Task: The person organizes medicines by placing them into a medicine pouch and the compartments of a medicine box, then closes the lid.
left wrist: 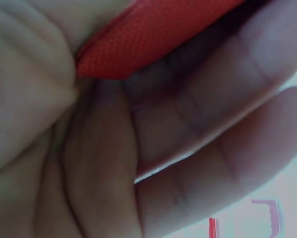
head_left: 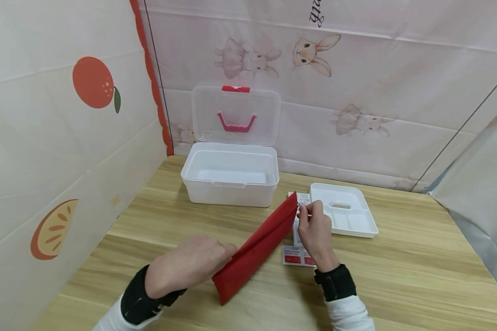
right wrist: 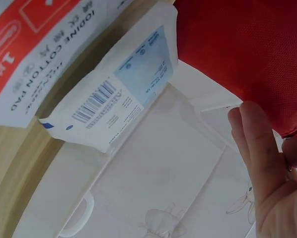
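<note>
A red fabric pouch (head_left: 257, 246) is held slanted above the table, its far corner raised to the right. My left hand (head_left: 192, 262) grips it along the near left edge; in the left wrist view the red cloth (left wrist: 158, 37) lies between thumb and fingers. At the far corner my right hand (head_left: 316, 232) pinches the pouch's zipper end, seen in the right wrist view beside the red fabric (right wrist: 243, 44). Under and beside the right hand lie a white packet with a barcode (right wrist: 116, 87) and an iodine cotton pad packet (right wrist: 34, 54).
A white plastic box (head_left: 229, 193) stands at the back, its clear lid (head_left: 207, 115) with a pink handle raised against the wall. Right of my right hand lies a white compartment tray (head_left: 356, 211). A printed curtain (head_left: 356, 92) hangs behind the wooden table (head_left: 418, 271).
</note>
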A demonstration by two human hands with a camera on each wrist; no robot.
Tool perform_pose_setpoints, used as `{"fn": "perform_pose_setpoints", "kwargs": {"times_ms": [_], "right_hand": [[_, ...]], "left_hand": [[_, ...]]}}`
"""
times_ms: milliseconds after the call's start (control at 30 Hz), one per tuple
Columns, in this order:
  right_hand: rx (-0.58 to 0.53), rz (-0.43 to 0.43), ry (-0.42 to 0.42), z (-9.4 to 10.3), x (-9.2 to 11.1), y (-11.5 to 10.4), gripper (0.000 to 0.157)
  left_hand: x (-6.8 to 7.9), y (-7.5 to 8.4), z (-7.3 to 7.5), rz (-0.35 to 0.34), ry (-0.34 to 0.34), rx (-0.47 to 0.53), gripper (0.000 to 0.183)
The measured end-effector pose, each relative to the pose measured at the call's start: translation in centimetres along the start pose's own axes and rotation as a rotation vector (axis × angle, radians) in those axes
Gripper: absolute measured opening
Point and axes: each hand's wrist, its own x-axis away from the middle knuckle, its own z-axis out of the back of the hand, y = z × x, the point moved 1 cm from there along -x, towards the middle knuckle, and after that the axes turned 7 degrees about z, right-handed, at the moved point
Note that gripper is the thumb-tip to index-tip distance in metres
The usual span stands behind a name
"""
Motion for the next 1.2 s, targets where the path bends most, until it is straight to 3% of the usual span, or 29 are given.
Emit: {"fn": "perform_pose_setpoints", "kwargs": {"times_ms": [267,533,700,867,1033,1200], "right_hand": [[-0.069,-0.038,-0.018,-0.2,0.2,0.1,0.007],[-0.249,-0.113,0.007,0.0,0.0,-0.5,0.008],[-0.329,-0.101,0.039,0.6,-0.3,-1.4,0.012],[-0.365,-0.079,0.033,1.3,-0.4,-2.3,0.014],[-0.601,-0.107,-0.001,1.9,-0.5,-3.2,0.014],[-0.808,-0.149,-0.053,2.6,-0.5,-3.7,0.013]], "left_hand": [[-0.3,1.2,-0.6,-0.058,-0.025,-0.012,0.009],[-0.6,1.6,-0.9,-0.084,-0.144,0.212,0.031],[-1.1,1.0,-1.3,-0.082,-0.194,0.305,0.044],[-2.1,0.3,-2.0,-0.073,-0.135,0.313,0.044],[-3.6,-0.1,-3.1,-0.061,-0.038,0.227,0.056],[-5.5,-0.4,-3.3,-0.052,0.129,0.16,0.066]]}}
